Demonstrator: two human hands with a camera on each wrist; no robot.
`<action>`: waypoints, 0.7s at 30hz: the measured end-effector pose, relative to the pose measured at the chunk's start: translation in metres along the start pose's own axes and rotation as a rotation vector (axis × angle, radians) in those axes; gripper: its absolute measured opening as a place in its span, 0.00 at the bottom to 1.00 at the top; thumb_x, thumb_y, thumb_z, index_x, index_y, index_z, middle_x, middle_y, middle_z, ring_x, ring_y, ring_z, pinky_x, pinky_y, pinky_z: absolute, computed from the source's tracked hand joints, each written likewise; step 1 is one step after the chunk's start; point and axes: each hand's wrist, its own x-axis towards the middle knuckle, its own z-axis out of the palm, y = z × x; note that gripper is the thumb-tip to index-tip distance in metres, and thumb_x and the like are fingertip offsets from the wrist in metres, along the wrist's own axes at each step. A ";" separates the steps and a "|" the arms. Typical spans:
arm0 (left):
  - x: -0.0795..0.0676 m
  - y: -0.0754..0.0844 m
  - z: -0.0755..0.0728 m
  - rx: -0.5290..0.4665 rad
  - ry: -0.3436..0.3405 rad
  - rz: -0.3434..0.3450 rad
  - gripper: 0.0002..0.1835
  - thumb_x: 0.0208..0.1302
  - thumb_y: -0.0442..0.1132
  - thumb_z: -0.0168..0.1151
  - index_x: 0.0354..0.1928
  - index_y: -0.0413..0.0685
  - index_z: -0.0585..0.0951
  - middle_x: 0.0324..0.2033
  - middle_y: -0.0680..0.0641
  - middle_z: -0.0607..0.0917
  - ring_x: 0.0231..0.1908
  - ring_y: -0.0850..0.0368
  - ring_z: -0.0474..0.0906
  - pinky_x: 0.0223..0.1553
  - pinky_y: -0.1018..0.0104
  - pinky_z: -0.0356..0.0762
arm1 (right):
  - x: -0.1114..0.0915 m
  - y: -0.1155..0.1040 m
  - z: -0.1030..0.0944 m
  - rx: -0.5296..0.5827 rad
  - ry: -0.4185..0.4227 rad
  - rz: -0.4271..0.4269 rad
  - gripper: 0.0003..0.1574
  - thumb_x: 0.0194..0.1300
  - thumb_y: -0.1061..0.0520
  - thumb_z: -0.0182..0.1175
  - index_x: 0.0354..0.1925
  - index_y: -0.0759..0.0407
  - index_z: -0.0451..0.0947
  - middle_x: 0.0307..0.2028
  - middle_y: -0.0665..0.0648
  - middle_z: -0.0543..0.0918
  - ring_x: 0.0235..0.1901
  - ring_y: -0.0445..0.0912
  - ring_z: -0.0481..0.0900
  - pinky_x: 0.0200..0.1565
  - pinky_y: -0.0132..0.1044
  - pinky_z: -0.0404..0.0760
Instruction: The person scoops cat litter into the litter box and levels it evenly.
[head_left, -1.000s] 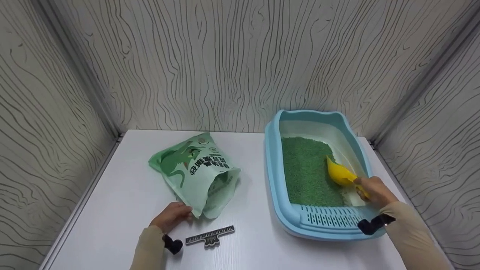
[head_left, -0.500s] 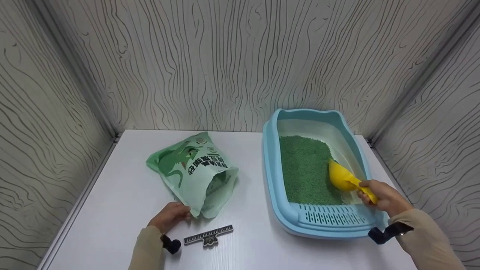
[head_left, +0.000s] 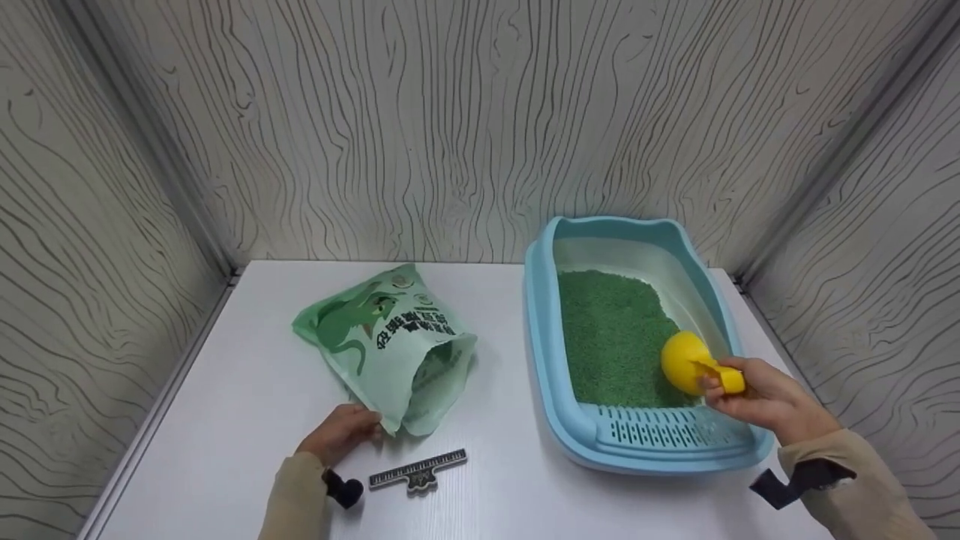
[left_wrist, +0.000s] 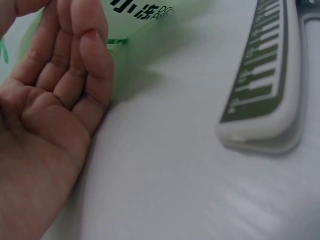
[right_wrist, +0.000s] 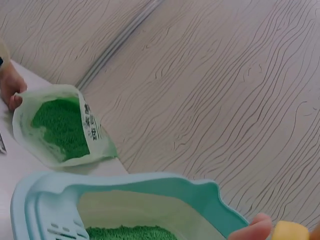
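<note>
My right hand (head_left: 765, 397) grips the handle of a yellow scoop (head_left: 682, 363) over the near right part of a blue litter box (head_left: 534, 330). The scoop's rounded outside faces up, and its opening is hidden. Green pellet cat litter (head_left: 615, 337) covers most of the box floor. My left hand (head_left: 341, 433) pinches the near corner of the open mouth of a green litter bag (head_left: 397, 345), which lies on its side. Inside that bag, green litter (right_wrist: 62, 127) shows in the right wrist view. Only a fingertip (right_wrist: 255, 229) and the yellow handle end (right_wrist: 291, 231) appear there.
A bag clip (head_left: 418, 472) with a piano-key pattern lies on the white table (head_left: 510, 480), just right of my left hand. The box has a slotted front ledge (head_left: 660, 427). Wood-grain panels (head_left: 450, 127) enclose the table at the back and sides.
My right hand has turned the scoop over, so its rounded underside now faces up, lower and nearer the box's front ledge. The left hand, bag and clip have stayed in place.
</note>
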 end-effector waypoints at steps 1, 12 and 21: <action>0.002 -0.002 -0.001 0.002 0.008 0.000 0.07 0.61 0.37 0.55 0.26 0.52 0.79 0.24 0.59 0.81 0.31 0.65 0.77 0.42 0.70 0.76 | -0.001 0.000 0.002 0.021 -0.019 0.000 0.16 0.72 0.50 0.33 0.52 0.58 0.48 0.32 0.55 0.69 0.30 0.42 0.67 0.36 0.26 0.69; 0.009 -0.014 -0.007 0.017 0.038 -0.018 0.06 0.60 0.39 0.57 0.27 0.52 0.80 0.24 0.59 0.81 0.30 0.65 0.77 0.40 0.70 0.76 | -0.013 0.006 0.017 0.140 -0.154 -0.001 0.18 0.73 0.49 0.27 0.55 0.56 0.44 0.41 0.60 0.66 0.32 0.44 0.66 0.37 0.28 0.69; 0.009 -0.012 -0.007 -0.007 0.017 -0.005 0.08 0.62 0.36 0.54 0.27 0.52 0.80 0.23 0.59 0.81 0.30 0.65 0.78 0.40 0.71 0.77 | -0.021 0.001 0.015 0.153 -0.282 0.019 0.18 0.73 0.49 0.26 0.52 0.59 0.51 0.39 0.60 0.71 0.33 0.44 0.67 0.39 0.28 0.69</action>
